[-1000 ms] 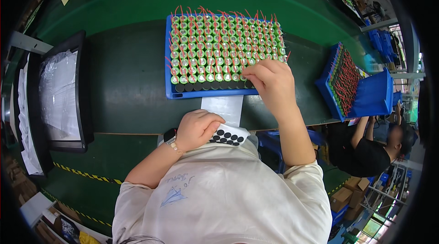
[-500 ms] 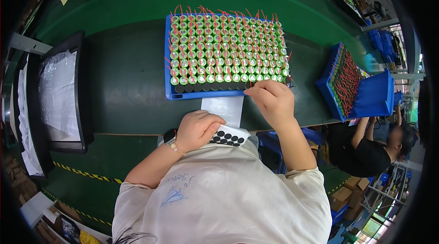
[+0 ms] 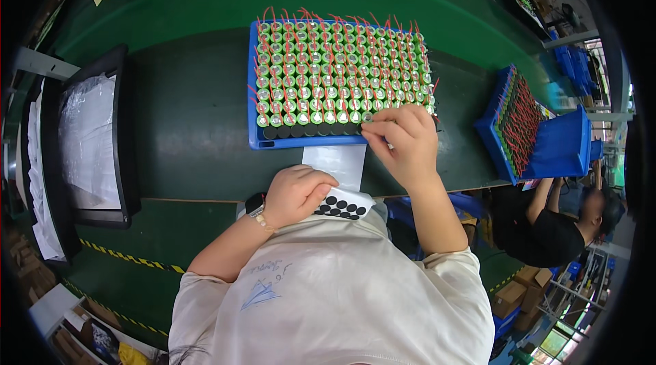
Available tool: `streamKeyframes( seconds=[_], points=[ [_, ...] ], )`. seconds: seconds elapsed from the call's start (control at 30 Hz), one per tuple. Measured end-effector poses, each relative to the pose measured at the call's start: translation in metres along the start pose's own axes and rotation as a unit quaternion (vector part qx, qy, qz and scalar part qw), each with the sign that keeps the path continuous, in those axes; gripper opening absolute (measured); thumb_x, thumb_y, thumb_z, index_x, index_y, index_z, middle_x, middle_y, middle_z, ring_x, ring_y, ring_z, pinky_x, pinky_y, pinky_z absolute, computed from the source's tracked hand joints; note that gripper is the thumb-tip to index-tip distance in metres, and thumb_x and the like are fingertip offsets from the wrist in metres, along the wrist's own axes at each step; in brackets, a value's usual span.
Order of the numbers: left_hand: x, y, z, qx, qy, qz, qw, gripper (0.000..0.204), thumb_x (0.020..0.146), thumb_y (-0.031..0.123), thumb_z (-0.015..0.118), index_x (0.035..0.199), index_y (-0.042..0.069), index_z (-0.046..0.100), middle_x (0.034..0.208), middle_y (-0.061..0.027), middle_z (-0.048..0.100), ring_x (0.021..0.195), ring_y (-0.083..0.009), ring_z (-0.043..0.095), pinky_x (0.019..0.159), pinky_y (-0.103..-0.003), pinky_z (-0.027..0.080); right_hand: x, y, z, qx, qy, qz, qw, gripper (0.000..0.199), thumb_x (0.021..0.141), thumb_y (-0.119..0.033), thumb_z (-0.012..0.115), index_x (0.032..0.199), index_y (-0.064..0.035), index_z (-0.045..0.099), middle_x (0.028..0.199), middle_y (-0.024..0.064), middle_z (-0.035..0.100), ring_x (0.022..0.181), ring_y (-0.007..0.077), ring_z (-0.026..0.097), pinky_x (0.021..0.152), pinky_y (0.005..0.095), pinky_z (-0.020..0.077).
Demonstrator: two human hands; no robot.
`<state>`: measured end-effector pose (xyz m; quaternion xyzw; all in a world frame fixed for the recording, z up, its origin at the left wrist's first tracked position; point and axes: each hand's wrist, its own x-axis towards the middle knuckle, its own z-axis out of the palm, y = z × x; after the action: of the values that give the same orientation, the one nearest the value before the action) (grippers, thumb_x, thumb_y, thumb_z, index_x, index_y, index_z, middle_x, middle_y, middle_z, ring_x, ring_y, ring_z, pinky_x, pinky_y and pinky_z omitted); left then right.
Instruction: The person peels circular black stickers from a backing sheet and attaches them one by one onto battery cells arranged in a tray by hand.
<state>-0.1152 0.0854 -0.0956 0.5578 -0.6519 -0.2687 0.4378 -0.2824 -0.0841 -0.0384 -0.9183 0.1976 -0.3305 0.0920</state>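
In front of me lies a blue tray [image 3: 253,85] filled with rows of green cylindrical battery cells [image 3: 318,95], thin red wires rising among them. Black round tops show along the row nearest me [image 3: 311,130]. My right hand [image 3: 408,145] is at the tray's near edge, thumb and fingertips pinched together over that row; whatever is between them is hidden. Close to my body, my left hand [image 3: 295,195] is closed on a white sheet of round black stickers [image 3: 345,206]. A pale sheet [image 3: 335,163] lies on the table between tray and hands.
To the left stands a black tray [image 3: 123,160] with clear plastic wrap. At the right is another blue bin [image 3: 502,139] of wired cells beside an open blue box [image 3: 560,143]. A person in black [image 3: 547,225] works at the lower right.
My right hand has shifted slightly left and upward along the near row, still pinched. The left hand and its sticker sheet stay in place.
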Motion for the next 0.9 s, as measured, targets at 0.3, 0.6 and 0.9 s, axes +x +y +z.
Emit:
streamKeyframes(
  seconds=[0.3,0.6,0.9],
  points=[
    [0.000,0.000,0.000,0.000,0.002,0.002,1.000,0.011,0.087,0.012,0.058,0.090,0.008,0.069,0.078,-0.0076,0.067,0.070,-0.0271,0.063,0.066,-0.037,0.050,-0.007,-0.012,-0.005,-0.032,0.029,-0.027,0.999,0.022,0.066,-0.012,0.079,0.087,-0.0154,0.071,0.100,0.0006,0.068,0.103,0.0258,0.060,0.081,0.0380,0.0457],
    [-0.002,-0.001,0.001,0.003,0.009,0.008,1.000,0.011,0.088,0.012,0.058,0.090,0.008,0.068,0.077,-0.0074,0.066,0.070,-0.0274,0.063,0.066,-0.037,0.049,0.041,-0.023,0.005,0.049,-0.098,0.027,0.994,0.029,0.076,0.002,0.060,0.103,-0.0072,0.066,0.094,0.0088,0.064,0.088,0.0287,0.058,0.078,0.0398,0.0459],
    [-0.002,0.000,0.000,0.000,0.006,0.003,1.000,0.010,0.088,0.012,0.058,0.090,0.008,0.067,0.075,-0.0076,0.065,0.071,-0.0282,0.063,0.067,-0.038,0.049,0.049,-0.025,0.016,0.081,-0.086,0.028,0.993,0.034,0.079,0.007,0.054,0.109,-0.0063,0.063,0.092,0.0095,0.063,0.088,0.0291,0.059,0.080,0.0400,0.0453]
  ],
)
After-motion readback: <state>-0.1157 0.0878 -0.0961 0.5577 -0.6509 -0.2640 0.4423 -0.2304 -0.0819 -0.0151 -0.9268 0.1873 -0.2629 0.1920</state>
